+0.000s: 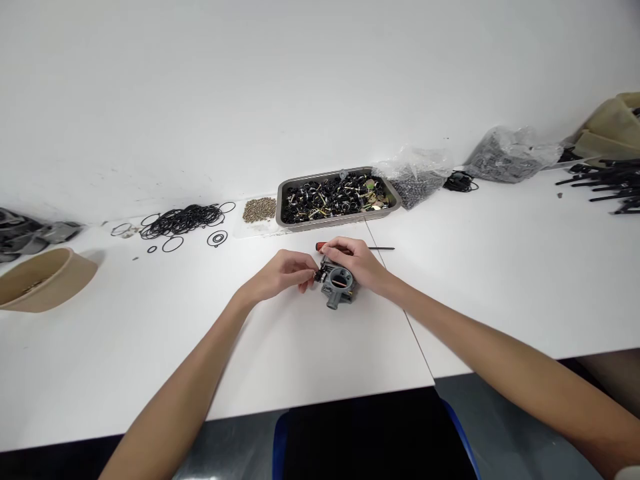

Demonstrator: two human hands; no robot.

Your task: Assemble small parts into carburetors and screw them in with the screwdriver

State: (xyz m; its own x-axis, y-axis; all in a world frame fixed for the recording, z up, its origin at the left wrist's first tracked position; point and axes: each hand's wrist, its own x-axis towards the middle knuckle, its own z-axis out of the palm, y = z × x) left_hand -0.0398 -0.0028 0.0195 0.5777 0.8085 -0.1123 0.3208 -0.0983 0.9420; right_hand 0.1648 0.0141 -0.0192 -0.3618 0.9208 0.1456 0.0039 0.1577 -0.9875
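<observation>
A small grey metal carburetor body [338,285] rests on the white table [310,347] in front of me. My right hand [357,261] grips it from the right and from above. My left hand [283,273] pinches a small black part [317,275] against the body's left side. Just behind my right hand lies a screwdriver [380,249] with a red handle and a dark shaft.
A metal tray [295,223] of black and brass small parts stands behind, next to a pile of brass bits [259,209] and black O-rings [183,220]. Two plastic bags of parts [415,177] lie to the right, black rods [607,183] far right, a tan bowl [43,277] left.
</observation>
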